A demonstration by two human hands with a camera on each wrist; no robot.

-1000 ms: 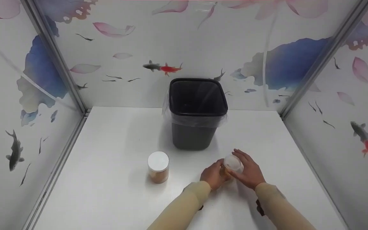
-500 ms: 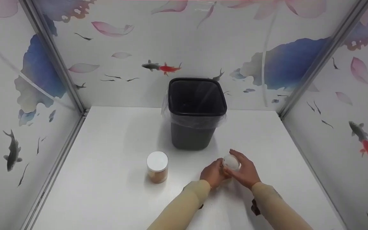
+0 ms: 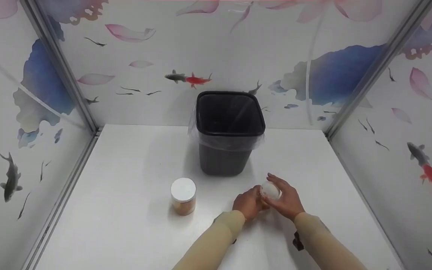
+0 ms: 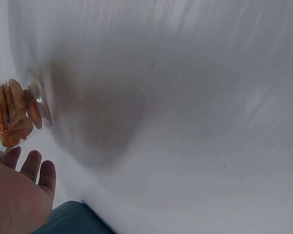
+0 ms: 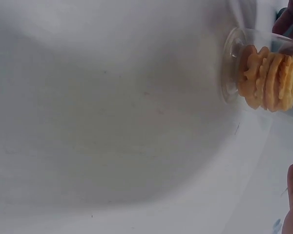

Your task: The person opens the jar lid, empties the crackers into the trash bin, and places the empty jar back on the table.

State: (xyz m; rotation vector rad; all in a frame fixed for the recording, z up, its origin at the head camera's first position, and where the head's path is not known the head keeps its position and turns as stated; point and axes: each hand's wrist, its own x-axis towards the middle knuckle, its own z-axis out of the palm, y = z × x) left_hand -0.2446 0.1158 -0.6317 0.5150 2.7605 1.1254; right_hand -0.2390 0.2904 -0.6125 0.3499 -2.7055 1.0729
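A clear jar of round, wavy-edged cookies stands on the white table, under a white lid. My left hand grips the jar's body from the left; its fingers show beside the cookies in the left wrist view. From the right, my right hand holds the lid, thumb on the near side and fingers around the far side. The lid sits on the jar's top. Farther left stands a second jar with a white lid and tan contents, apart from both hands.
A dark bin lined with a clear plastic bag stands behind the jars, near the back wall. Printed panels in metal frames enclose the white table at the back and both sides.
My right hand has shifted slightly left and turned a little at the lid. My left hand keeps its hold on the jar. The head view has drifted slightly.
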